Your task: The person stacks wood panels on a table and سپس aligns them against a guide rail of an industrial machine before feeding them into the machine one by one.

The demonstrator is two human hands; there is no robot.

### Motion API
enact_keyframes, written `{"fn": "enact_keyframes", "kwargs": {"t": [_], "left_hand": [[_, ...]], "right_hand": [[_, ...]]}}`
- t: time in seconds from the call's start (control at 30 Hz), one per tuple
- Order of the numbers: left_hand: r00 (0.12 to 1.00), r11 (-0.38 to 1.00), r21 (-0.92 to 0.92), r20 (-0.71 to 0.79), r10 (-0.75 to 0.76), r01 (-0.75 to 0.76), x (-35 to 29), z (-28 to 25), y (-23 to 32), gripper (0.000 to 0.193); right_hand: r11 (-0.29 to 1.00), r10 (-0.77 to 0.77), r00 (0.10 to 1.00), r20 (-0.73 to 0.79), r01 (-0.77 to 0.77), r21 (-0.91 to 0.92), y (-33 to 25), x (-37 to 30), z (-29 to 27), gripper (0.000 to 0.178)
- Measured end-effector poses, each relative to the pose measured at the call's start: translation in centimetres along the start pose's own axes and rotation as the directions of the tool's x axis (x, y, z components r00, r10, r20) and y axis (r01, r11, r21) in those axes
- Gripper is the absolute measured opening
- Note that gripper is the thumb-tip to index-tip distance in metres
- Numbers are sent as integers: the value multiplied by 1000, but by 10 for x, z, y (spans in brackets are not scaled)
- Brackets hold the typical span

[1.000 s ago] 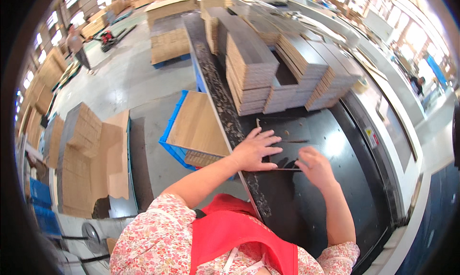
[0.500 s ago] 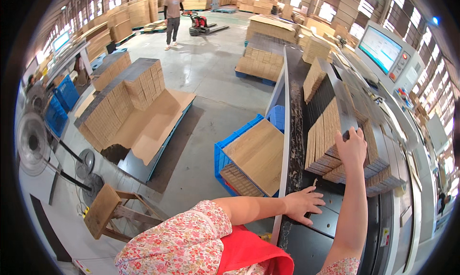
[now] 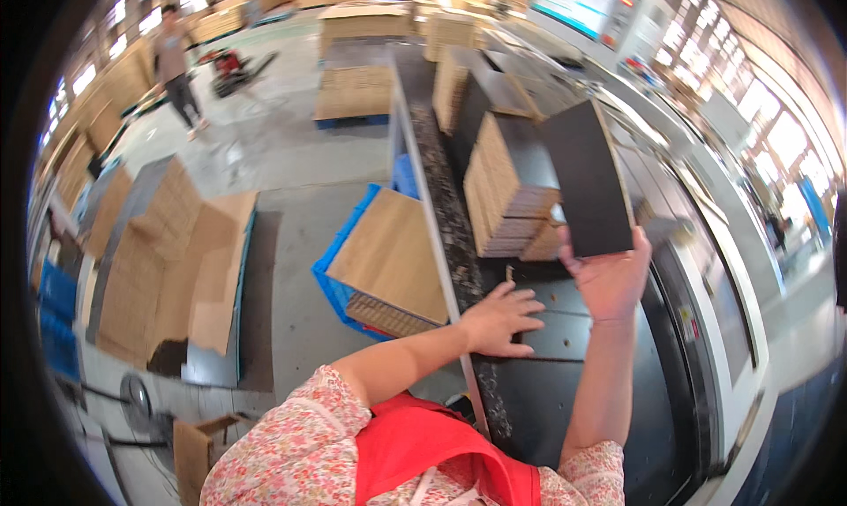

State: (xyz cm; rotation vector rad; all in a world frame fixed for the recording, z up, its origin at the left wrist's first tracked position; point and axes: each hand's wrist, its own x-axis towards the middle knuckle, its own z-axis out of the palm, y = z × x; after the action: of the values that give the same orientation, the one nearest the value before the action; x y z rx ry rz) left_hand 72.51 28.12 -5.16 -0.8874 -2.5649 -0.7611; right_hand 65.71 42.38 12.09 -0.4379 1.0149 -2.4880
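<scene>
My right hand [image 3: 609,277] grips the lower end of a dark-faced board [image 3: 587,175], with the thumb on one side and fingers on the other. The board is raised and tilted up, and its thin tan edge shows on the right. Beside it, to the left, stands a stack of boards [image 3: 507,188] with dark tops and tan cut edges. My left hand [image 3: 503,321] rests on the black machine table [image 3: 551,329] in front of that stack, fingers spread and nothing held. A small light sliver [image 3: 510,274] lies just beyond its fingertips.
Left of the machine, a blue crate [image 3: 331,272] holds wood-grain boards [image 3: 397,250]. A pallet of stacked boards [image 3: 150,259] stands at the far left, close to a wooden stool [image 3: 192,453]. Farther off are a person [image 3: 175,69] and a red pallet truck [image 3: 231,69]. A screen [image 3: 575,5] tops the machine.
My right hand has drawn a dark board up and away from the stacks toward me. My left hand stays on the table. The whole view has swung to the right.
</scene>
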Motion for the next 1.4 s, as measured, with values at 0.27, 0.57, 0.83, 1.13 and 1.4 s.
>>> {"fn": "enact_keyframes", "kwargs": {"t": [0.27, 0.57, 0.83, 1.13, 1.4], "left_hand": [[999, 1000, -14, 49, -7, 8, 5, 1, 5, 58], [1000, 1000, -7, 5, -20, 20, 6, -1, 3, 54], [988, 990, -21, -73, 135, -137, 15, -8, 11, 48], [1000, 996, -86, -15, -26, 25, 0, 17, 1, 56], [999, 993, -114, -12, -40, 38, 4, 21, -2, 55]], "right_hand": [[952, 115, 990, 75, -132, 275, 21, -58, -26, 54], [901, 79, 996, 32, -85, 425, 17, -88, -50, 58], [928, 51, 999, -11, -44, 369, 16, -119, -83, 53], [972, 202, 979, -12, -199, 126, 25, -121, -97, 71], [-476, -16, 987, 158, 132, -869, 14, -119, -156, 41]]}}
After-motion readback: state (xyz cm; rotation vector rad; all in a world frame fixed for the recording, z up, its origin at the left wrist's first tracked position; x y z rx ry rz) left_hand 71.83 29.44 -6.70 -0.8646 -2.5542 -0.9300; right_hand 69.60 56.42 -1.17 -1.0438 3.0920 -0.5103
